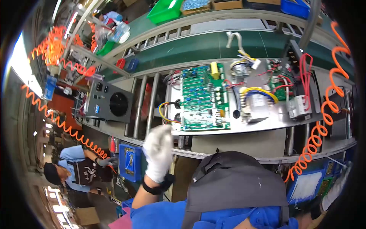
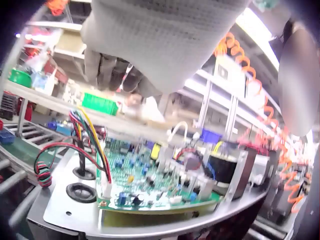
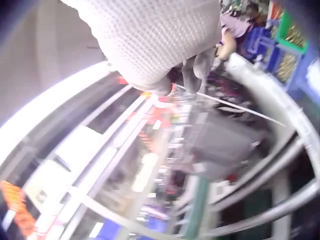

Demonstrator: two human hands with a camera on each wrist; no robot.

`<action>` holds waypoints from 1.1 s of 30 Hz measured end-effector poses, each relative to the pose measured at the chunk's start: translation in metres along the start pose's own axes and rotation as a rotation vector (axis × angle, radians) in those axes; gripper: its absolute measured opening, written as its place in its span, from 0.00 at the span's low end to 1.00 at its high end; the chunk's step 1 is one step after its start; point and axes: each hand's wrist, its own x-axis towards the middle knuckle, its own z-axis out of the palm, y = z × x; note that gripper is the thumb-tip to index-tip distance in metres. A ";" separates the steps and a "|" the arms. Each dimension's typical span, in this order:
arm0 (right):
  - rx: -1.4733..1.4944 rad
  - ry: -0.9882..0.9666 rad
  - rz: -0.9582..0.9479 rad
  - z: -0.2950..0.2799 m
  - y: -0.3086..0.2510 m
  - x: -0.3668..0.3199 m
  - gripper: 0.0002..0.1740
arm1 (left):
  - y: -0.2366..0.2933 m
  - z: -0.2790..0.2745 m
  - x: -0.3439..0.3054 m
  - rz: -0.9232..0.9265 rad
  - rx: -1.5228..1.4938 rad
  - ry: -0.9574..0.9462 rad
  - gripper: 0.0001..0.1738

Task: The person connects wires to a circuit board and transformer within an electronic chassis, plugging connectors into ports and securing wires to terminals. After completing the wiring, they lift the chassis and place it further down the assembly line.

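My left hand (image 1: 158, 152), in a white glove with grey fingertips, hovers at the front edge of a metal plate (image 1: 274, 117). Its fingers (image 2: 145, 86) hang loosely curled. On the plate sits a green circuit board (image 1: 202, 99), with a bundle of coloured wires (image 2: 82, 147) at its left end. A transformer (image 1: 256, 105) with yellow and blue leads stands to the right of the board. At the far lower right is my right hand (image 1: 332, 195), beside the blue bins. It pinches a thin white strip (image 3: 242, 108) that looks like a cable tie.
A grey housing with a round fan opening (image 1: 110, 101) stands on the rollers at left. Orange coiled hoses (image 1: 318, 131) hang on both sides. A blue bin of white strips (image 1: 305, 187) is at lower right. Another person (image 1: 76, 168) works at lower left.
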 end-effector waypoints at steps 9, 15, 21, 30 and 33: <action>0.162 -1.158 -0.535 0.398 -0.179 -0.249 0.11 | -0.036 0.010 -0.012 0.350 -0.227 -0.550 0.17; -0.252 -1.639 -1.229 0.465 -0.197 -0.302 0.17 | -0.068 -0.023 -0.032 0.040 0.170 -0.517 0.07; -0.422 -1.796 -0.863 0.481 -0.189 -0.310 0.08 | -0.105 -0.022 -0.055 -0.077 -0.142 -0.250 0.10; -0.522 -1.168 -0.358 0.401 -0.144 -0.289 0.07 | -0.132 -0.051 0.019 0.308 -0.019 -0.239 0.17; -0.451 -0.981 -0.279 0.396 -0.123 -0.309 0.05 | -0.120 -0.035 0.047 0.381 0.037 -0.401 0.16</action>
